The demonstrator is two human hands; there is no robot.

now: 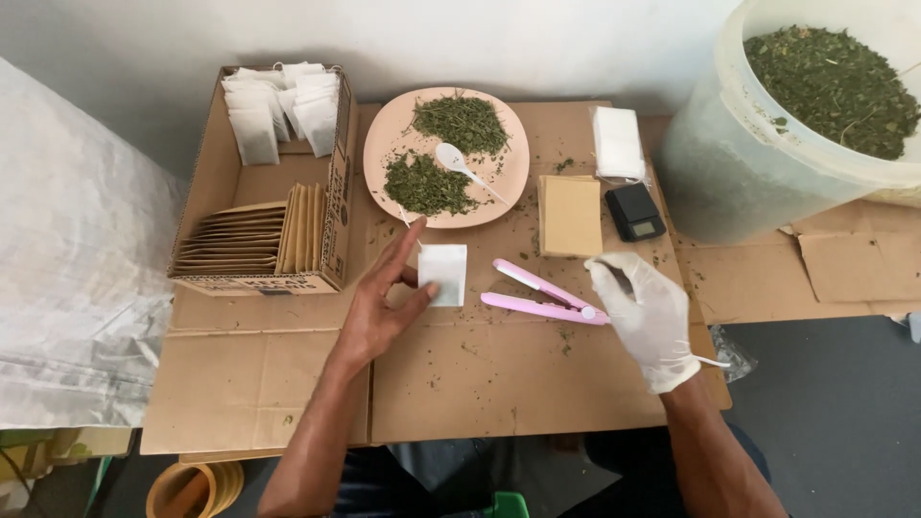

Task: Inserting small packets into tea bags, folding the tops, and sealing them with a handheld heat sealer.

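your left hand (384,302), bare, rests on the cardboard surface (480,384) with fingers spread and loosely open; its thumb and fingertips touch the left edge of a small white sachet (443,273) lying flat just below the plate (384,134), gripping nothing firmly. your right hand (645,312), in a white glove, curls over the hinge end of the pink sealer (537,295), fingers partly closed on it; the sealer lies on the surface just right of the sachet, its two arms parted toward the left. the plate carries two heaps of green dried leaf (427,184) and a white spoon (459,163) between them. a cardboard box (336,206) to the left holds filled white sachets at the back and a row of tan envelopes at the front. right of the plate lie a tan pad (569,215), a white stack (618,141) and a small black scale (634,212). a large tub (729,153) of leaf stands at far right.
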